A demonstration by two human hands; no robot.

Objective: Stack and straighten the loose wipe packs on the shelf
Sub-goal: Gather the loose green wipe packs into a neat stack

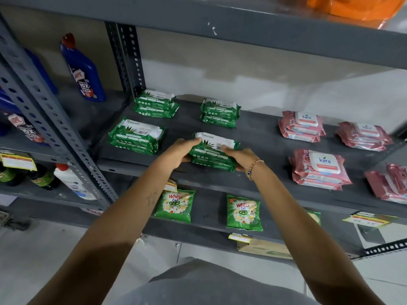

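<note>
A stack of two green Origami wipe packs (212, 150) lies near the front edge of the grey shelf (259, 137). My left hand (179, 150) grips its left end and my right hand (239, 158) grips its right end. Three more green two-pack stacks sit on the shelf: front left (136, 136), back left (156, 104) and back middle (219, 112). To the right lie pink Kara wipe packs in stacks: back (302, 126), far back right (364, 135), front (320, 170). A looser pink pile (391, 186) lies at the right edge.
A perforated steel upright (48, 119) stands at the left, with blue cleaner bottles (84, 73) behind it. The shelf above (242, 29) hangs close overhead. Green Wheel detergent bags (243, 213) sit on the shelf below, with yellow price tags (239, 237) along the edges.
</note>
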